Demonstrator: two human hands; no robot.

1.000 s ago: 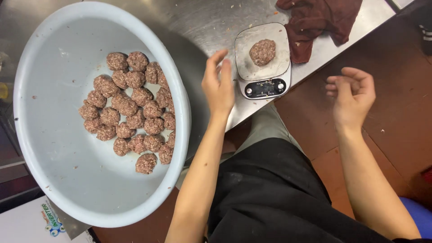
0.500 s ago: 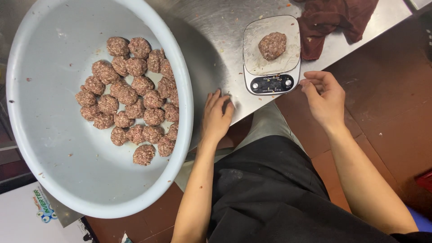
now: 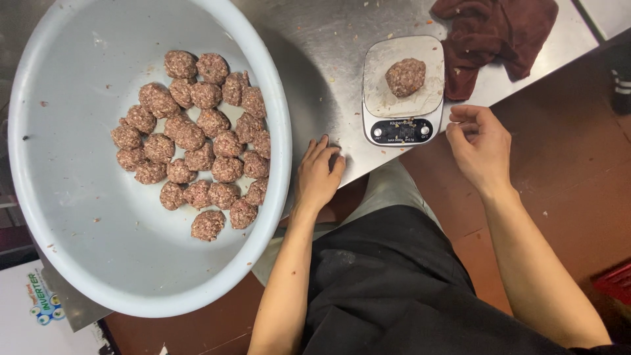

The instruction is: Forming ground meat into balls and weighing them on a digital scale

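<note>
Single head-worn camera, looking almost straight down from above the person's own torso, close range, steel counter (image 3: 328, 39) filling the frame from 9 to 1 o'clock, brown floor at 3 to 5, dark apron at 6

The table (image 3: 328, 39) is brushed metal, dull-shiny and flecked with crumbs. The big bowl (image 3: 72, 217) looks like smooth, pale, matt plastic. The meatballs (image 3: 197, 138) in it are coarse and grainy, as is the ball (image 3: 405, 77) on the small scale (image 3: 401, 128), whose platform is smeared. At the table's far edge lies a soft, napped, dark red cloth (image 3: 493, 33).
</note>
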